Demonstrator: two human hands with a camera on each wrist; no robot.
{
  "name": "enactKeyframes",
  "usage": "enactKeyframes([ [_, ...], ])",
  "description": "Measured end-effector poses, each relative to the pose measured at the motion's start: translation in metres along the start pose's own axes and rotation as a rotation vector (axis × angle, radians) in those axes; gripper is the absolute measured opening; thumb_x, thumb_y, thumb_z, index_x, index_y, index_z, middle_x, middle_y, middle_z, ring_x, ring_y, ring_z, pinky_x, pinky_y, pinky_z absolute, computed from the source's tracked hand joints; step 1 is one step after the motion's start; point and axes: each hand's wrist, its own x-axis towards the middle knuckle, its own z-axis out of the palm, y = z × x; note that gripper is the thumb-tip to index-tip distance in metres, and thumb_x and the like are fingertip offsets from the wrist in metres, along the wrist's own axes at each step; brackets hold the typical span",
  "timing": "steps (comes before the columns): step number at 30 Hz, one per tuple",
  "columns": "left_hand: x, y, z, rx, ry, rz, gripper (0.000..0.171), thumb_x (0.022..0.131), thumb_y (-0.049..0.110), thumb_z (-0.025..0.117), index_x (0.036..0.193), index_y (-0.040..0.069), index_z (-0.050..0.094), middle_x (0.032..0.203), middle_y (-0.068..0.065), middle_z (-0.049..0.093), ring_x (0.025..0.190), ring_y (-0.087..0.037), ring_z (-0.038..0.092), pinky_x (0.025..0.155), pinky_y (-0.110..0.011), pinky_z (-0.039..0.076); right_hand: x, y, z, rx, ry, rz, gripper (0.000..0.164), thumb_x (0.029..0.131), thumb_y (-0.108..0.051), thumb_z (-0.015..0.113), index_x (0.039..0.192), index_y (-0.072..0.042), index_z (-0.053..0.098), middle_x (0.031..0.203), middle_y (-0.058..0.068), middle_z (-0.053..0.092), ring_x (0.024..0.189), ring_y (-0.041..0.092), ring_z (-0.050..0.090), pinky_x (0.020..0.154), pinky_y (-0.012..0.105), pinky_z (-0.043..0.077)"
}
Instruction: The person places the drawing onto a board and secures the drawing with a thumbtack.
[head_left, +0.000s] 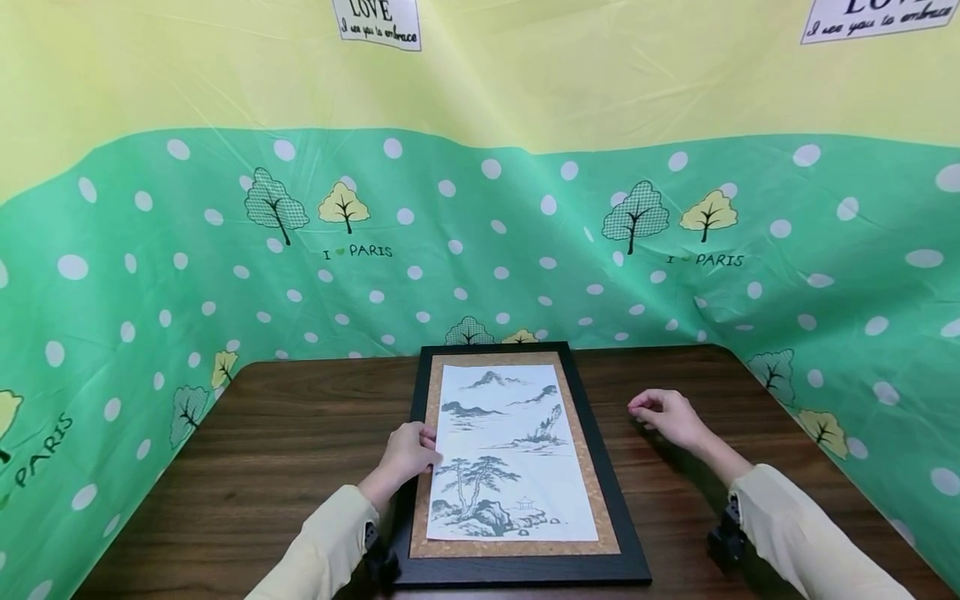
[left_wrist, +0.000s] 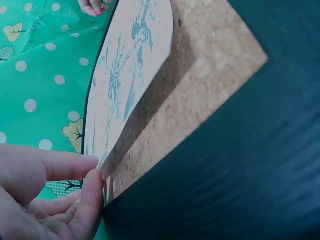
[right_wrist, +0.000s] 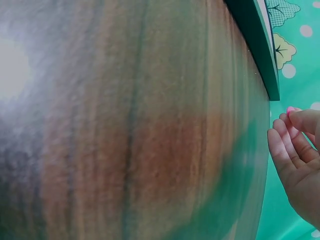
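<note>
A white paper sheet with an ink landscape (head_left: pixel 517 475) lies over a cork board (head_left: pixel 525 547) in a black frame (head_left: pixel 525 572). At the sheet's left edge is my left hand (head_left: pixel 407 454), its thumb and forefinger pinching that edge. The left wrist view shows the near part of the paper (left_wrist: pixel 135 65) bowed up off the cork (left_wrist: pixel 190 95). My right hand (head_left: pixel 670 418) hovers right of the frame, thumb against forefinger. Between these fingertips shows a small pink object (right_wrist: pixel 290 110), too small to name for certain.
The framed board rests on a dark wooden table (head_left: pixel 315 425). Behind and at both sides hangs a green and yellow cloth (head_left: pixel 480 225) with dots and trees. Dark wrist cameras (head_left: pixel 726 537) sit under the sleeves.
</note>
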Motion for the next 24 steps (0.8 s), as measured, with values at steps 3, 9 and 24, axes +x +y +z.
enactKeyframes([
  [3,-0.002,0.001,-0.002,-0.007,-0.027,-0.007,0.029,0.070,-0.007,0.070,0.096,-0.009,0.057,0.074,-0.008,0.058,0.052,-0.011,0.054,0.049,-0.023,0.049,0.003,-0.002,-0.001,-0.027,-0.015,0.033,0.013,0.087,-0.002,0.056,0.095,0.006,0.062,0.086,0.014,0.063,0.073,0.017,0.059,0.060,0.026,0.052],
  [9,-0.001,-0.003,-0.016,0.033,-0.064,0.071,0.025,0.073,-0.002,0.069,0.095,-0.006,0.058,0.077,-0.008,0.056,0.060,-0.014,0.053,0.055,-0.028,0.049,0.009,-0.009,-0.002,-0.031,-0.028,0.027,0.014,0.088,-0.003,0.056,0.097,0.008,0.062,0.088,0.018,0.063,0.076,0.023,0.059,0.062,0.027,0.052],
  [24,0.018,-0.046,-0.048,0.221,-0.055,0.243,0.056,0.069,0.013,0.077,0.116,-0.006,0.056,0.115,-0.018,0.056,0.104,-0.032,0.053,0.087,-0.045,0.043,0.031,-0.035,-0.001,-0.015,-0.064,-0.035,0.016,0.089,-0.003,0.055,0.096,0.009,0.061,0.089,0.022,0.061,0.075,0.031,0.058,0.064,0.030,0.052],
])
